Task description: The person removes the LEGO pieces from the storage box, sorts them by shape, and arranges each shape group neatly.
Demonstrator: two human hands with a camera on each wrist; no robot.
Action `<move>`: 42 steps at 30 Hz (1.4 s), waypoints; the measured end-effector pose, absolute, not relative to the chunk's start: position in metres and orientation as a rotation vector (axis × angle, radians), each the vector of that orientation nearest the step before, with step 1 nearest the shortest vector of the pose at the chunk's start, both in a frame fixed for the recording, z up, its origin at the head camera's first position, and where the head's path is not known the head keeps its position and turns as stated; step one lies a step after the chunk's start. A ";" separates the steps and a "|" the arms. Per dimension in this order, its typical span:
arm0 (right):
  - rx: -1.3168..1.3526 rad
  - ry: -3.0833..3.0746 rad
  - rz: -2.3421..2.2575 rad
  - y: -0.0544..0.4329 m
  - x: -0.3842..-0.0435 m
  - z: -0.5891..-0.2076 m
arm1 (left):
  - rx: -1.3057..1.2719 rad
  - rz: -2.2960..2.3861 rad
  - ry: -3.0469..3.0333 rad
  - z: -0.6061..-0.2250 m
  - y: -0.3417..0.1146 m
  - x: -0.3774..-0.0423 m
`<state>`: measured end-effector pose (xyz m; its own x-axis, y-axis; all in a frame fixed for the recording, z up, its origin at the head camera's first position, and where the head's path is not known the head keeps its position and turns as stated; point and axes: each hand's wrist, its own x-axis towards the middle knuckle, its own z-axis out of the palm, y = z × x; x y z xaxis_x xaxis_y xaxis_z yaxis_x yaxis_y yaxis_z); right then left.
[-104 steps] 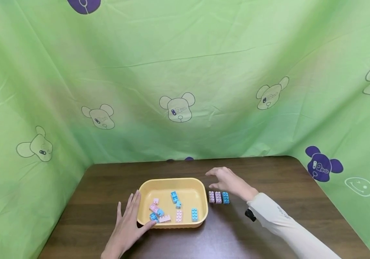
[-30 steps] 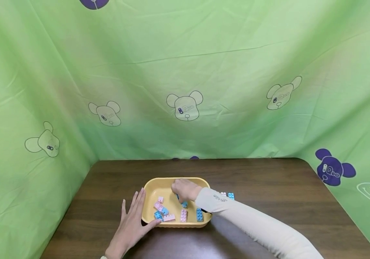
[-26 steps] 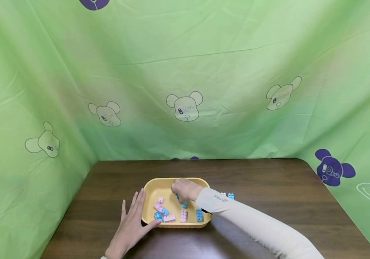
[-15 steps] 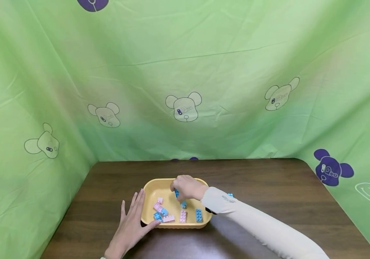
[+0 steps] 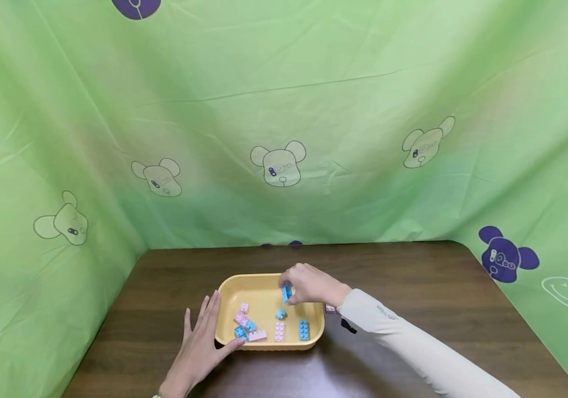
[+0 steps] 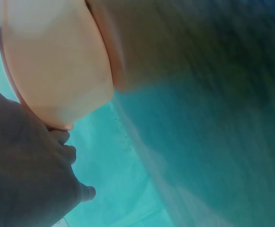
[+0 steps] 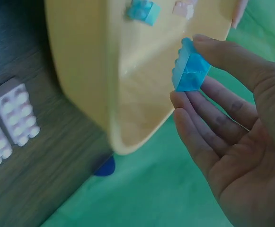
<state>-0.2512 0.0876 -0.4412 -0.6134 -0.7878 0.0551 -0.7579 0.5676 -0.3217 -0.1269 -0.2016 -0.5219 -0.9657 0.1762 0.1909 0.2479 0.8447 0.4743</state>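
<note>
My right hand (image 5: 309,284) is above the right part of the yellow tray (image 5: 251,281). Between thumb and fingertips it pinches a blue toy brick (image 7: 189,68), studs facing left in the right wrist view. My left hand (image 5: 196,342) rests along the tray's left side, fingers straight, thumb at the front rim; in the left wrist view it lies against the tray wall (image 6: 57,56). Inside the tray are a small blue brick (image 5: 281,314), a pink brick (image 5: 279,331), a blue brick (image 5: 304,330), and a cluster with a pink brick (image 5: 257,335) near the left thumb.
On the brown table (image 5: 164,287) right of the tray, pink bricks (image 7: 16,113) lie side by side; my right arm partly hides that spot in the head view. A green cloth (image 5: 214,121) with printed bear heads hangs around the table's back and sides.
My right hand has gone from beside the tray to inside it, taken hold of the blue brick, then lifted it and moved right. The left hand has stayed at the tray.
</note>
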 end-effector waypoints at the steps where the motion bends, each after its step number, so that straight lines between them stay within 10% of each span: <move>1: -1.332 2.702 -0.503 0.091 -0.251 -0.441 | -0.335 -0.770 -2.881 -0.522 -0.202 -0.127; 42: -1.013 2.925 -0.734 0.235 -0.229 -0.477 | -0.324 -0.756 -2.864 -0.522 -0.198 -0.124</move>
